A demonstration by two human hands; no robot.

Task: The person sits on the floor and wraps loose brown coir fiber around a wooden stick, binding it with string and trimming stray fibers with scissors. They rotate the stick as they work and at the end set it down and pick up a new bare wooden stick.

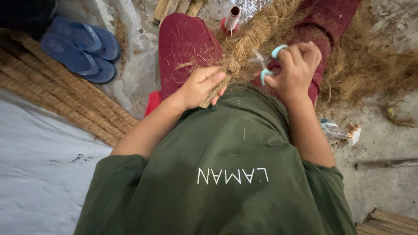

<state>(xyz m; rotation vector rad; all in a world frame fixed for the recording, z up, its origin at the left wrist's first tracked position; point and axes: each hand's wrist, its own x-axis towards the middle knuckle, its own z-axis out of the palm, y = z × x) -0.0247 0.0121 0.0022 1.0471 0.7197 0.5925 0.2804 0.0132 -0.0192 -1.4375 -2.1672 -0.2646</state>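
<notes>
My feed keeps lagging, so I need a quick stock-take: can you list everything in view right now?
braided fibre rope: one, tan, across the lap, its end in the left hand
scissors: one pair, light blue handles, in the right hand
thread spool: one, pale thread on a red base, on the floor by the knees
loose fibre: a heap, brown, floor at right
flip-flops: one pair, blue, upper left
woven mat: one, tan, left, under the flip-flops
plastic wrapper: one, clear, floor at right
wooden slats: a few, lower right corner
left hand: pinching the rope end
right hand: fingers through the scissor handles
</notes>
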